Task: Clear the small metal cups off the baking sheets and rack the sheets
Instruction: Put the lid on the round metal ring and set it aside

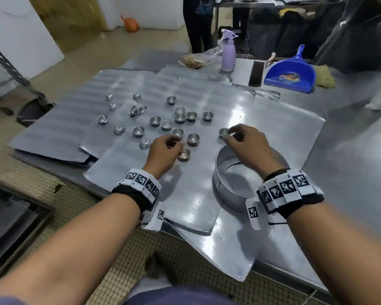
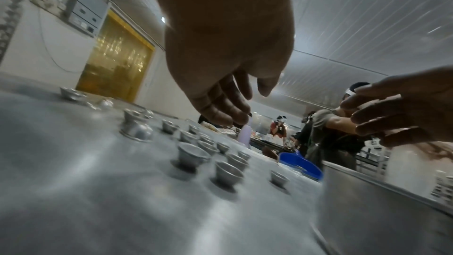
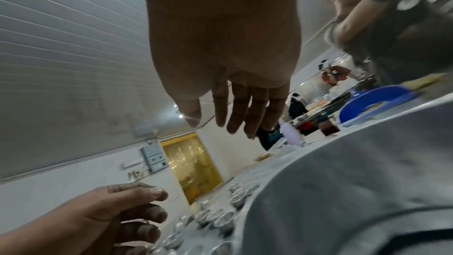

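From above, the left hand (image 1: 163, 150) hangs over the near cluster of small metal cups (image 1: 180, 118), fingers curled down around one cup (image 1: 184, 154) that sits right at its fingertips; whether it has actually got hold of it I cannot tell. The left wrist view shows what the head view hides: those fingers (image 2: 220, 108) are loosely bent with air under them, well above the sheet. The right hand (image 1: 245, 143) reaches past the far rim of a round tin (image 1: 224, 188), and its fingertips are closed lightly on the rim of a single cup (image 1: 223, 132). From its own wrist the fingers (image 3: 245, 108) look nearly straight and the cup is hidden behind them.

The cups lie scattered, some upright, some tipped or upside down, across overlapping baking sheets (image 1: 207, 208) on a steel table (image 1: 350, 150). Further back stand a lilac spray bottle (image 1: 228, 56), a blue dustpan (image 1: 291, 74) and a bag of crumbs (image 1: 193, 60). The wrist views show a yellow strip curtain (image 2: 117, 59) in a doorway and other people working behind.

The near sheet corners stick out over the table edge above a tiled floor (image 1: 119, 260). The right side of the table is bare steel.
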The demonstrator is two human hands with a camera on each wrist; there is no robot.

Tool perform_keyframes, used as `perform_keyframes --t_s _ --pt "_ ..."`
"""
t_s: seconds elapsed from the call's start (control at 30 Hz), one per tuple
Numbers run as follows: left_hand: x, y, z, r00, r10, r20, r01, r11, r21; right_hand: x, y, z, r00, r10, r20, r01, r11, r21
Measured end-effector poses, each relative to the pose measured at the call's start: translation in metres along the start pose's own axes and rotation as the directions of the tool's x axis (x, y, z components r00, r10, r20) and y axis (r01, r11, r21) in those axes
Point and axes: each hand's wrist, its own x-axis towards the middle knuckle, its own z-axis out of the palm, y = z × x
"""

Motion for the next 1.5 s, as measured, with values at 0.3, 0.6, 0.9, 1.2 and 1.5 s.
perform_keyframes --t_s 0.3,0.6,0.9,1.2,1.5 --pt "0.07 -0.078 -0.173 0.975 -0.121 -0.189 0.149 0.979 0.14 0.073 -0.119 0.154 0.94 -0.076 0.333 0.122 0.985 -0.12" --pt "0.162 -0.167 -0.314 0.965 -0.208 -0.158 0.246 0.927 0.284 0.13 -0.195 0.302 0.924 0.013 0.381 0.053 0.986 -0.161" --pt "0.232 -0.202 -0.346 0.949 -0.314 -0.028 0.309 0.91 0.278 0.174 -0.213 0.354 0.937 0.103 0.335 -0.038 0.98 -0.195" --pt "0.26 -0.212 -0.336 0.922 -0.386 0.01 0.38 0.912 0.156 0.21 -0.217 0.394 0.894 0.1 0.437 0.08 0.923 -0.376" --pt "0.264 -0.224 -0.377 0.885 -0.446 0.134 0.453 0.891 -0.028 0.234 -0.218 0.408 0.903 0.063 0.425 0.114 0.918 -0.379"
